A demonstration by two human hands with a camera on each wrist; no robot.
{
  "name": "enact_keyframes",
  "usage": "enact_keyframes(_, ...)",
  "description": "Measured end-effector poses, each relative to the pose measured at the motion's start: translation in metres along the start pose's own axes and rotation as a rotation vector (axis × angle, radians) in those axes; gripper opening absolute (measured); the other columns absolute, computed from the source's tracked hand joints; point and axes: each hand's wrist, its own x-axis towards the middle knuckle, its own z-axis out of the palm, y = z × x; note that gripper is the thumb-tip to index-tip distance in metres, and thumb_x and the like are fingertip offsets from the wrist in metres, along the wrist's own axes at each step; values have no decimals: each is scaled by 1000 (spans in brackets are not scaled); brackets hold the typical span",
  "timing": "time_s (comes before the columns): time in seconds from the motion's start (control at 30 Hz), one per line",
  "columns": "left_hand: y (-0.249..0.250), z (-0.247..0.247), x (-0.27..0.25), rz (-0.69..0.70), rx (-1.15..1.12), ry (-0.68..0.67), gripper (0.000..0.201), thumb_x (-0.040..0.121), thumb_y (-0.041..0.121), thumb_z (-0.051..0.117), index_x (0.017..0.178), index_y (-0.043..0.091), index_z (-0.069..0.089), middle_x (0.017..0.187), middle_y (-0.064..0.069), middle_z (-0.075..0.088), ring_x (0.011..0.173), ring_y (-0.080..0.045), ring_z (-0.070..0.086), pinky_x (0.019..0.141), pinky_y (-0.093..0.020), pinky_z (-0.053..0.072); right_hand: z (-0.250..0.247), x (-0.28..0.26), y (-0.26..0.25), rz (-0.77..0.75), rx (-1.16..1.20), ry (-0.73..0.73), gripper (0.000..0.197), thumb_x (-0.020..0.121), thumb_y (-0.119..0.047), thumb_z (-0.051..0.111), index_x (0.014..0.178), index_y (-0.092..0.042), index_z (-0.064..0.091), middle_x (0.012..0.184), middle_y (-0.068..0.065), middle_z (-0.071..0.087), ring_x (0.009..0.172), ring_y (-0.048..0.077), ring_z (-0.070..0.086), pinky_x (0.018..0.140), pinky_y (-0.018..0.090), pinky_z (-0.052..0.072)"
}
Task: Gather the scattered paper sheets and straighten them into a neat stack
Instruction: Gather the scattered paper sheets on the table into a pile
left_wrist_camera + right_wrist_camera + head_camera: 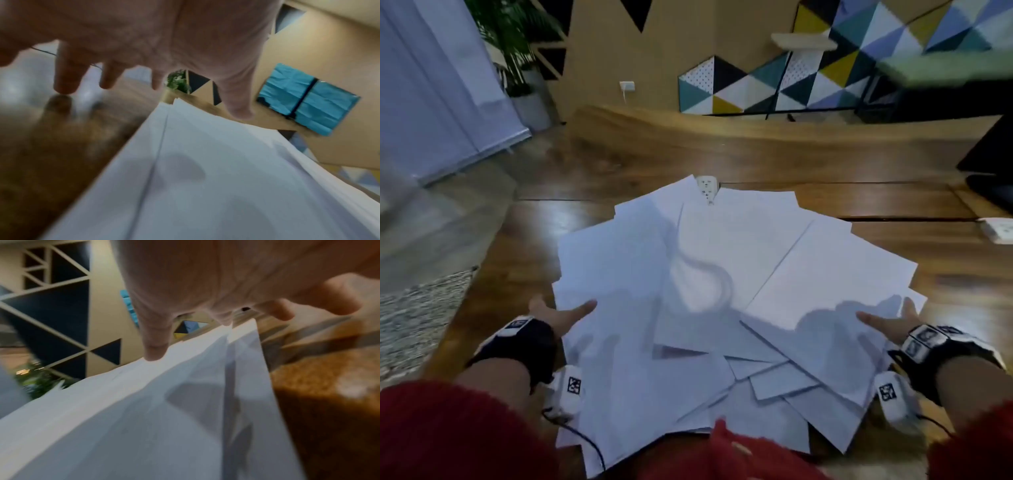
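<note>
Sheets (722, 291) lie fanned between my spread left hand (558, 317) and right hand (887, 323); I'd sweep both inward evenly, palms low.

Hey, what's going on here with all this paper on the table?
A person is gathering a loose fan of white paper sheets spread over a wooden table. The left hand is open at the left edge of the spread and the right hand is open at the right edge, fingers extended along the paper. The sheets overlap at many angles, so nothing is squared into a stack yet. A white power strip pokes out from under the far sheets.
</note>
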Motion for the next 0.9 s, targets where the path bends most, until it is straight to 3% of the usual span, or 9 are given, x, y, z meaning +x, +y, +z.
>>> enact_keyframes(0.07, 3, 3, 0, -196, 92, -3, 132, 37, 79, 70, 140, 8, 28, 128, -27, 54, 94, -48, 64, 77, -53, 55, 6, 8, -1, -13, 66, 47, 98, 66, -36, 82, 141, -18, 23, 155, 7, 0, 134, 30, 34, 104, 48, 32)
enact_keyframes(0.1, -2, 5, 12, -238, 145, -19, 142, 21, 90, 60, 135, 10, 36, 117, -27, 59, 84, -47, 66, 74, -54, 56, 8, 9, -1, -41, 50, 34, 81, 51, -49, 87, 115, -27, 43, 147, 1, -1, 115, 21, 49, 91, 47, 37)
enact_keyframes(0.13, -8, 9, 30, -249, 187, -12, 150, 7, 96, 49, 131, 11, 41, 114, -25, 60, 85, -47, 65, 78, -55, 54, 11, 15, -1, -59, 17, 28, 78, 35, -63, 86, 88, -31, 38, 105, -33, -35, 94, 12, 50, 81, 45, 37)
enact_keyframes(0.17, -9, 14, 35, -262, 240, -20, 154, 2, 97, 43, 131, 13, 41, 119, -22, 57, 94, -47, 62, 85, -56, 51, 17, 26, 6, -45, -34, 16, 81, 31, -66, 84, 83, -28, 35, 70, 21, 50, 89, 15, 51, 80, 45, 37)
enact_keyframes(0.2, -8, 19, 36, -262, 268, -7, 154, 3, 98, 42, 133, 15, 38, 126, -20, 52, 104, -47, 57, 90, -57, 47, 23, 31, 11, 4, -85, -13, 89, 40, -61, 85, 110, -28, 41, 137, 25, 27, 106, 26, 53, 87, 49, 39)
enact_keyframes(0.27, 2, 26, 28, -194, 288, -8, 149, 10, 98, 44, 135, 17, 34, 133, -17, 46, 112, -46, 52, 94, -58, 44, 34, 49, 27, 37, -194, -33, 136, 41, -68, 81, 140, -49, -10, 155, 17, 11, 134, 45, 30, 99, 60, 36)
enact_keyframes(0.37, 19, 37, 17, -77, 280, -32, 144, 15, 97, 48, 136, 21, 31, 138, -16, 39, 115, -46, 48, 93, -59, 44, 43, 72, 51, 55, -302, -59, 145, 11, -89, 65, 118, -62, -30, 158, 8, -6, 138, 47, 21, 99, 66, 33)
enact_keyframes(0.67, 45, 66, -6, 202, 384, -97, 112, 52, 73, 67, 142, 41, 9, 149, -17, 19, 133, -44, 27, 106, -57, 32, 34, -8, 3, -71, -540, -187, 140, 8, -92, 56, 122, -66, -21, 149, 10, -34, 137, 54, 12, 107, 62, 28)
enact_keyframes(0.9, 59, 73, -5, 230, -81, -19, 97, 64, 10, 78, 141, 17, 20, 132, -19, 51, 116, -37, 53, 93, -38, 42, 32, -18, -33, -95, -553, -58, 102, 61, -60, 71, 140, -47, 7, 153, 13, 9, 132, 44, 29, 105, 51, 33)
